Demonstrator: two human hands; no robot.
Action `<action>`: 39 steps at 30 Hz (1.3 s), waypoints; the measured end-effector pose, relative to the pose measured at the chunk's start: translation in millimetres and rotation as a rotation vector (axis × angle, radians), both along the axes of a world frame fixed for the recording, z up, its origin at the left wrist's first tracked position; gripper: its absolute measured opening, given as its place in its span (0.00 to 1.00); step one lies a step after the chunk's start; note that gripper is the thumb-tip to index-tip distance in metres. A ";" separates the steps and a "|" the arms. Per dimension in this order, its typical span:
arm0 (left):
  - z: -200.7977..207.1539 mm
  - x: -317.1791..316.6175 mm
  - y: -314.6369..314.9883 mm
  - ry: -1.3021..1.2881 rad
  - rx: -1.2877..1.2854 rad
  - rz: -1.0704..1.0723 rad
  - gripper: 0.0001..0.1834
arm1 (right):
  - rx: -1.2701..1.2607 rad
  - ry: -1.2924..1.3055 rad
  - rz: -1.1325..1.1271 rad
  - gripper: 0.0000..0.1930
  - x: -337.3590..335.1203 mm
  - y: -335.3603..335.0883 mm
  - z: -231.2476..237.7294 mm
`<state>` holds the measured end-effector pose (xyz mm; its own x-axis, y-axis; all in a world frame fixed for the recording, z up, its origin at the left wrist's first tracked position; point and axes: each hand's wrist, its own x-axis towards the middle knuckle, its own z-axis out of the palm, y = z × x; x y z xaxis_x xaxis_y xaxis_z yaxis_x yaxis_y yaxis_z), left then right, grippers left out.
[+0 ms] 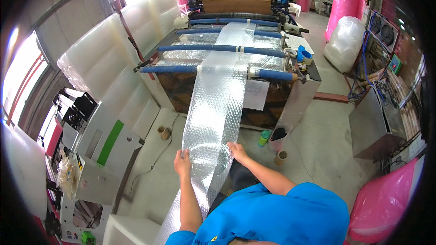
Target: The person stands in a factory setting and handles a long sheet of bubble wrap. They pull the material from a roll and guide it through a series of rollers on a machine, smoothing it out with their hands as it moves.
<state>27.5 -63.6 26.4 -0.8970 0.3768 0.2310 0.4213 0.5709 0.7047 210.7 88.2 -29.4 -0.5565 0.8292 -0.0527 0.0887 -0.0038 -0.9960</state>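
A long strip of clear, shiny bubble wrap [213, 104] runs from the machine's blue rollers down toward my body. My left hand [182, 162] pinches its left edge, and my right hand [238, 152] grips the right edge a little higher up. Between my hands the sheet is stretched fairly flat and reflects the light. Below them it carries on past my left forearm toward the lower edge of the view. At the far end, the strip lies over several blue-wrapped rollers [177, 69].
A machine with a control panel [106, 147] stands at left, beside large wrapped white stacks [97, 54]. A green bottle [264, 138], a clear bin [278, 141] and cardboard tubes [281, 156] stand on the floor. Pink-wrapped rolls [386, 199] and a metal cabinet [377, 124] are at right.
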 end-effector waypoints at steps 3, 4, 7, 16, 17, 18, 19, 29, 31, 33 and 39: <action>1.8 -7.4 1.2 -0.052 0.065 0.011 0.18 | 0.048 0.004 -0.040 0.18 -0.8 -6.1 10.9; 7.2 -8.7 4.1 -0.136 0.074 0.000 0.18 | 0.095 -0.007 -0.058 0.18 -1.3 -4.1 5.6; 7.2 -14.7 2.9 -0.193 0.099 -0.056 0.20 | 0.006 -0.011 -0.014 0.19 0.6 -2.6 9.2; -21.0 -13.1 21.3 -0.283 -0.128 -0.056 0.21 | -0.004 -0.073 -0.041 0.21 5.6 5.5 13.6; -22.3 -12.2 23.0 -0.274 -0.144 -0.053 0.21 | -0.005 -0.093 -0.055 0.21 4.8 6.1 13.9; -22.4 -10.2 25.3 -0.260 -0.166 -0.055 0.21 | 0.008 -0.100 -0.064 0.21 4.2 8.1 10.9; -22.7 -8.7 27.6 -0.245 -0.189 -0.058 0.21 | -0.002 -0.125 -0.069 0.21 3.8 10.4 7.1; -60.2 -17.9 54.2 -0.280 -0.364 -0.158 0.23 | 0.005 -0.220 -0.094 0.22 -0.3 29.5 -20.2; -64.2 -17.8 59.2 -0.289 -0.351 -0.172 0.23 | -0.043 -0.227 -0.101 0.21 -0.9 33.1 -24.9; -66.8 -18.1 62.9 -0.309 -0.370 -0.176 0.23 | -0.046 -0.233 -0.088 0.21 -2.2 38.6 -32.2; -88.1 -19.6 66.8 -0.301 -0.443 -0.195 0.23 | -0.146 -0.229 -0.093 0.21 -3.0 44.5 -66.1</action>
